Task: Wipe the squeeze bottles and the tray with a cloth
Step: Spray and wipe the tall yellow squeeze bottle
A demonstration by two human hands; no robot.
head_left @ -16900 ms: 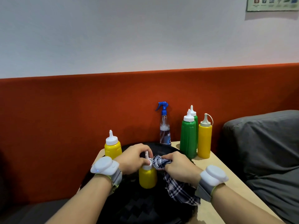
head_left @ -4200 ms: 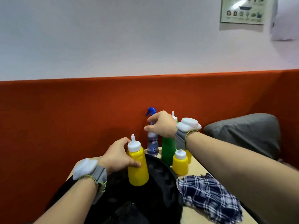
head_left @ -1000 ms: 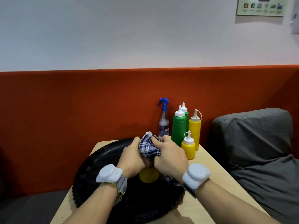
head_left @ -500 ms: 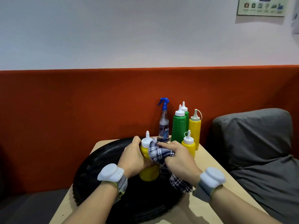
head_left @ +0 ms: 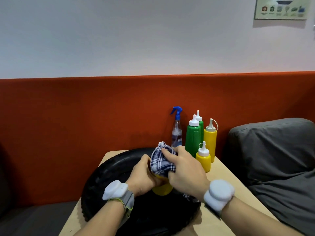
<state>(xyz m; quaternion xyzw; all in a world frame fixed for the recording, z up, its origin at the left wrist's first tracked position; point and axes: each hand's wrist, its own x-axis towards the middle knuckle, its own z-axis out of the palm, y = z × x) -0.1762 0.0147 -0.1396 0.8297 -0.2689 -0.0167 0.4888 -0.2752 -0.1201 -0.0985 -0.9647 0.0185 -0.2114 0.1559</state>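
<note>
Over the black tray (head_left: 105, 176), the left hand (head_left: 143, 178) grips the yellow squeeze bottle (head_left: 162, 189) low while the right hand (head_left: 185, 172) pinches the checked cloth (head_left: 162, 160) round its cap; best to brace the base and twist downward, clear of the other bottles (head_left: 193, 138) just beyond the tray

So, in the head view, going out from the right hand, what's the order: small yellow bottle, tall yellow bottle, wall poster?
From the right hand:
1. small yellow bottle, just to its right.
2. tall yellow bottle, behind that one.
3. wall poster, high up, far right.
</note>
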